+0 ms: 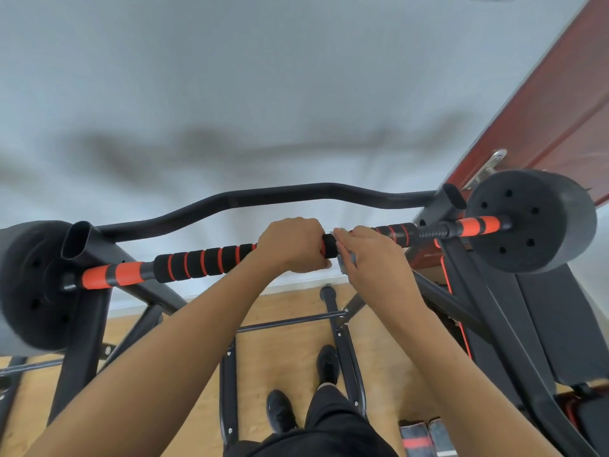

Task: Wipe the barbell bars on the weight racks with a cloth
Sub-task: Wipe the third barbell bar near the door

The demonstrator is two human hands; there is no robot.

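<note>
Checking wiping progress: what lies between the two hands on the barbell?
Head view: a short stretch of foam grip separates left hand and right hand, beside an edge of the pale cloth.

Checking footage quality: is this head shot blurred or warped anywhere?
Head view: shadows on the wall are smeared; the wide lens stretches the plates at both edges; the left hand, right hand and barbell are fairly sharp; the cloth is a blurry sliver.

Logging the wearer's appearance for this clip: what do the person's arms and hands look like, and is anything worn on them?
The left arm and right arm are bare as far as the frame shows, with no sleeves in view. The left hand and right hand wear no gloves. No watch, band or ring shows on the sides facing the camera.
</note>
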